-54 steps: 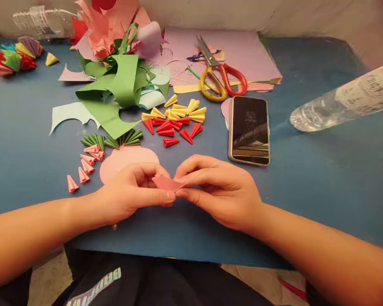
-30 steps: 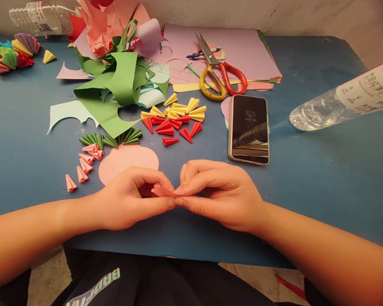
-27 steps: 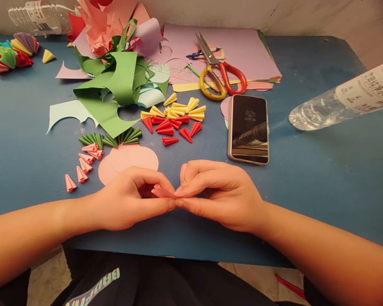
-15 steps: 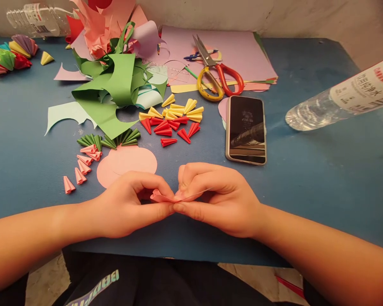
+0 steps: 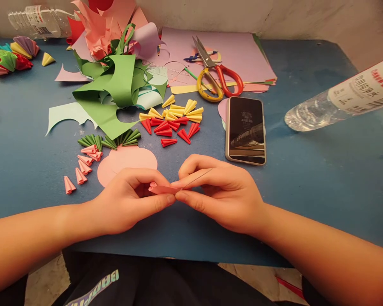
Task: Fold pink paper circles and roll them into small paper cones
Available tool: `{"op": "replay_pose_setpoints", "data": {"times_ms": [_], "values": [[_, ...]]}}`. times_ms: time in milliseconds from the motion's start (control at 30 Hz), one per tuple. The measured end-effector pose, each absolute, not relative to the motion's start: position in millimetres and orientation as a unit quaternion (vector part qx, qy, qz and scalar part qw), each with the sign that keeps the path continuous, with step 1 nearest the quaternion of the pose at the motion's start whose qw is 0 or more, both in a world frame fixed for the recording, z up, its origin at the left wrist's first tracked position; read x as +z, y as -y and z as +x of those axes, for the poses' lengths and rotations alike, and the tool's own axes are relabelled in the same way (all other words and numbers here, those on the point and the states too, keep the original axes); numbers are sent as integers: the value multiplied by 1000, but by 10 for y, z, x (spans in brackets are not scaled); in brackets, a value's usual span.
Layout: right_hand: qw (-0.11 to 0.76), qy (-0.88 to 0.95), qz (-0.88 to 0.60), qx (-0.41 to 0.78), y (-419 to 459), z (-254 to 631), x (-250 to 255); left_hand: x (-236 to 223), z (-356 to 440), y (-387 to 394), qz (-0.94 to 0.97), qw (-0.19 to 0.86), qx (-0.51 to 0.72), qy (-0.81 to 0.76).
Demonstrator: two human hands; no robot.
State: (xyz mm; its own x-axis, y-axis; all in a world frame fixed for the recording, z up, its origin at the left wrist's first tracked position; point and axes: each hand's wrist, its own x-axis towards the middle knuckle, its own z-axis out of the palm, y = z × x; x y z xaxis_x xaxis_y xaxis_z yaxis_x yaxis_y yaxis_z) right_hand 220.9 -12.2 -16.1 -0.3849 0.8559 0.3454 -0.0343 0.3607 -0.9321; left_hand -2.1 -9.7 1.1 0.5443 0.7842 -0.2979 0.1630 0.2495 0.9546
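Note:
Both hands pinch one small folded pink paper piece just above the blue table near its front edge. My left hand grips its left end between thumb and fingers. My right hand holds the right end, where a thin flap sticks out towards the upper right. A flat pink paper circle lies just behind my left hand. Small folded pink cones lie to its left.
Green cones, red cones and yellow cones lie mid-table. Behind them are green paper scraps and scissors on pink sheets. A phone lies right of centre, a plastic bottle further right.
The pink piece was pressed down and creased between the fingertips, then lifted slightly. Now it is flatter and its thin flap points up to the right again.

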Motion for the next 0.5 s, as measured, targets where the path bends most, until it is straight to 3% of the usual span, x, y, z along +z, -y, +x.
{"op": "replay_pose_setpoints", "data": {"times_ms": [500], "values": [[445,665,-347,489,178,2179,-180,27,37,87,696,525,289,-395]]}}
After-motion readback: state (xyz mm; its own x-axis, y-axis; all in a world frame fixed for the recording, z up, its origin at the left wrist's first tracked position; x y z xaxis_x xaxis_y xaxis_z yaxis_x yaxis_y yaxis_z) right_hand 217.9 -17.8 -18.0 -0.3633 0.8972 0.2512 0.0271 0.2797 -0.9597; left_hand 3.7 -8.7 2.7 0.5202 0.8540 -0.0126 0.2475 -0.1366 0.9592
